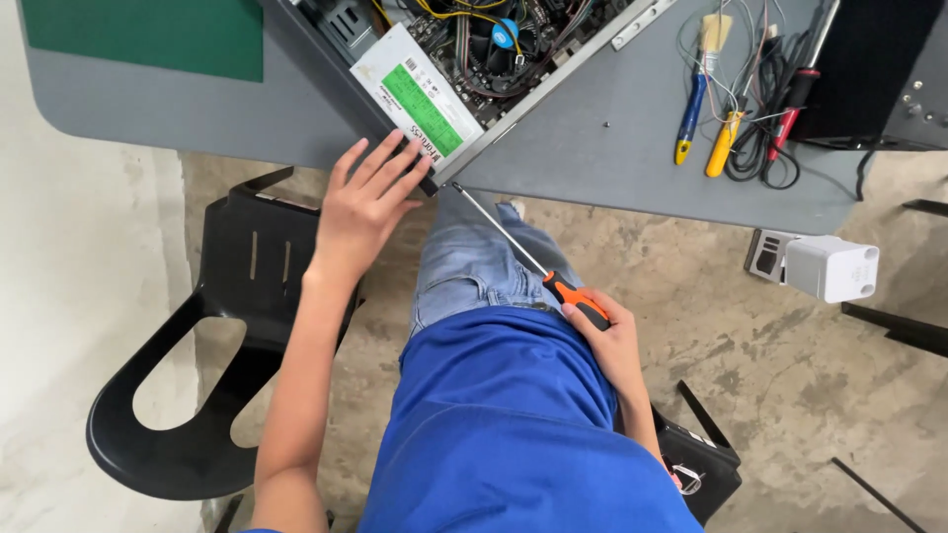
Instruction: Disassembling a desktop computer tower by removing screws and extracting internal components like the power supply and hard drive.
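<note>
The right hand (604, 331) is closed around the orange-black handle of a long screwdriver (513, 247), near the lap. Its shaft runs up and to the left, the tip touching the corner of the open computer case (494, 59) at the tabletop (612, 138) edge. The left hand (363, 202) lies flat, fingers spread, on that corner (nearer to it). Behind, spare tools (731, 109); below, concrete floor (770, 326) and a black chair (197, 375).

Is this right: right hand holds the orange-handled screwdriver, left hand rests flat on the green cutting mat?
Not quite. In the head view the left hand rests on the corner of the open computer case, not the green mat. The right hand does hold the orange-handled screwdriver.
</note>
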